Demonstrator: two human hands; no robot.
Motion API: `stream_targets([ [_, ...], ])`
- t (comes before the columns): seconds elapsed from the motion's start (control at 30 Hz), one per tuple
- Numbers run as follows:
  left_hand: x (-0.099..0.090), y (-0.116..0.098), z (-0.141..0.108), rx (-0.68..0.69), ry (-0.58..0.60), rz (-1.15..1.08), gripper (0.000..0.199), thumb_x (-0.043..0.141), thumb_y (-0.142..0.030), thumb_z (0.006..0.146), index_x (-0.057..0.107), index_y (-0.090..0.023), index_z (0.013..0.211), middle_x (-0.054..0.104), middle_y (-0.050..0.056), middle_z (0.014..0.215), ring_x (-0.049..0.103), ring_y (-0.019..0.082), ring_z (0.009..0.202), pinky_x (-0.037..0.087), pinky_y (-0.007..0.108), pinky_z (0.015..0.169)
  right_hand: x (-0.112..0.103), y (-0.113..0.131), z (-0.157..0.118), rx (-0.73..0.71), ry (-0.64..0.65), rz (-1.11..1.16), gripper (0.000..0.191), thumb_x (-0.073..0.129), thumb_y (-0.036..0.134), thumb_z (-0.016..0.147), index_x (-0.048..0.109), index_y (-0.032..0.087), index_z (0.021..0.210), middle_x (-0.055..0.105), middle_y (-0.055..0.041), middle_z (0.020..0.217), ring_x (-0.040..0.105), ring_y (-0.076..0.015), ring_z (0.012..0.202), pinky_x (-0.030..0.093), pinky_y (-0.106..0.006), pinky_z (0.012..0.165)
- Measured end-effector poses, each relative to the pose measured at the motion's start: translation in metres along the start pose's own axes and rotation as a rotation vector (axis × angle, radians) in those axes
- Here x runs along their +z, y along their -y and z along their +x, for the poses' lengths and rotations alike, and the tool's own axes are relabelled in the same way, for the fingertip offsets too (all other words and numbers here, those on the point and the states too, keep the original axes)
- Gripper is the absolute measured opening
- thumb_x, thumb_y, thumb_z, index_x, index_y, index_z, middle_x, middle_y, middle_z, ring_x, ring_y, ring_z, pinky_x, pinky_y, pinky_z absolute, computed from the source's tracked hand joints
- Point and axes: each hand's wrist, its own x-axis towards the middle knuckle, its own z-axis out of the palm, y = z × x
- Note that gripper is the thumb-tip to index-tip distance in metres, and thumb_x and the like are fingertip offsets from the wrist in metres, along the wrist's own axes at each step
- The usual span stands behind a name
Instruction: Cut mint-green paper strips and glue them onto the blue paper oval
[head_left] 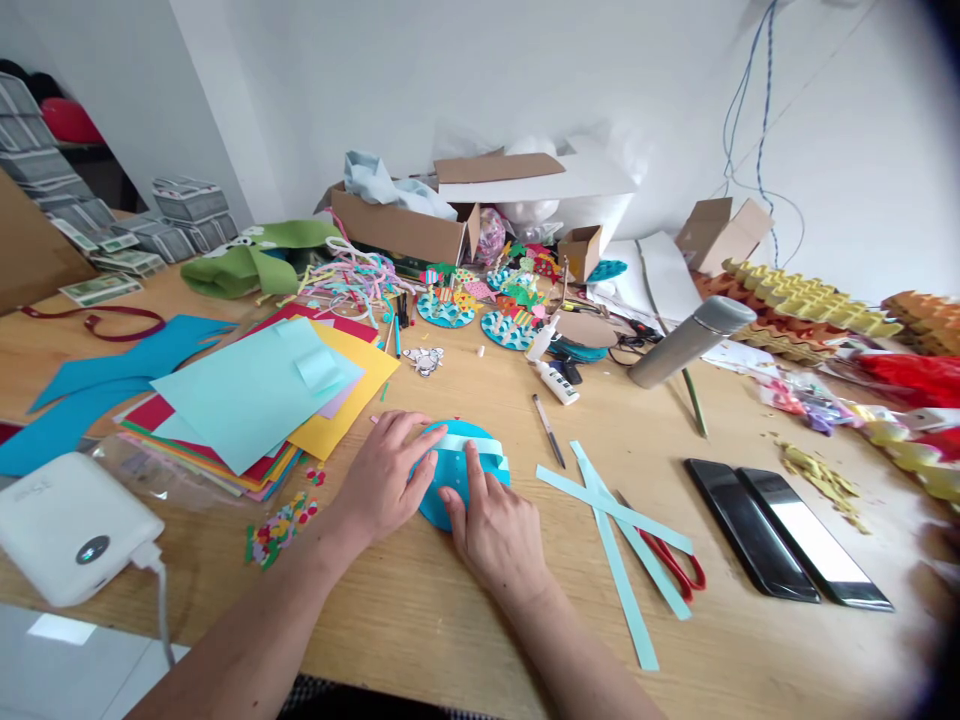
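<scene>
A round blue disc [452, 492] lies flat on the wooden table, with a light blue paper strip [487, 447] across its upper part. My left hand [390, 475] rests on the disc's left side, fingertips at the strip's left end, fingers apart. My right hand [495, 520] lies over the disc's lower right, its index finger pressing on the strip and its thumb on the disc. Small white dots show on the disc between my hands. More light blue strips [619, 570] lie crossed at the right, partly over red-handled scissors [679, 570].
Coloured paper sheets [232, 390] and a white power bank [79, 530] are at the left. A pen [549, 430], glue bottle [557, 382], grey flask [690, 340] and two phones [750, 530] stand or lie to the right. Decorated discs [446, 308] sit behind.
</scene>
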Motion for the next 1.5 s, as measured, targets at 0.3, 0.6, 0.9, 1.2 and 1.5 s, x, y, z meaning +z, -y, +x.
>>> stream_targets([
  [0.3,-0.001,0.0,0.002,-0.023,-0.052,-0.02,0.037,0.037,-0.02,0.095,0.06,-0.018,0.124,0.057,0.011,0.115,0.05,0.025,0.108,0.044,0.046,0.095,-0.001,0.0,0.003,-0.053,-0.05,0.057,0.072,0.027,0.06,0.094,0.051,0.004,0.132,0.06,-0.0169,0.094,0.054,-0.0282,0.086,0.048,-0.042,0.075],
  [0.6,-0.002,-0.001,0.002,-0.024,-0.074,-0.035,0.035,0.039,-0.017,0.095,0.061,-0.019,0.122,0.058,0.011,0.113,0.05,0.024,0.108,0.045,0.045,0.094,0.0,0.002,0.003,-0.025,-0.058,0.064,0.07,0.031,0.062,0.092,0.053,0.008,0.131,0.055,-0.0157,0.101,0.047,-0.0284,0.089,0.044,-0.043,0.078],
  [0.9,-0.003,-0.001,0.002,-0.045,-0.073,-0.037,0.035,0.038,-0.017,0.095,0.06,-0.019,0.123,0.059,0.011,0.112,0.051,0.024,0.106,0.045,0.046,0.093,0.002,0.002,0.002,-0.019,-0.02,0.016,0.066,0.031,0.06,0.093,0.055,0.012,0.131,0.057,-0.014,0.094,0.048,-0.0284,0.084,0.041,-0.041,0.073],
  [1.2,0.001,-0.004,0.001,-0.029,-0.066,-0.028,0.036,0.039,-0.016,0.093,0.056,-0.018,0.125,0.057,0.011,0.115,0.049,0.025,0.108,0.043,0.05,0.096,0.003,0.0,0.002,-0.027,-0.025,0.052,0.068,0.031,0.059,0.094,0.055,0.007,0.131,0.057,-0.0157,0.094,0.05,-0.029,0.084,0.044,-0.043,0.073],
  [1.5,0.015,0.001,-0.003,-0.07,-0.059,0.024,0.029,0.048,-0.01,0.087,0.054,-0.022,0.112,0.056,0.008,0.119,0.048,0.025,0.114,0.039,0.051,0.103,0.007,-0.004,0.002,-0.064,-0.06,0.105,0.063,0.035,0.055,0.094,0.052,0.008,0.133,0.06,-0.0151,0.094,0.054,-0.0281,0.082,0.046,-0.042,0.069],
])
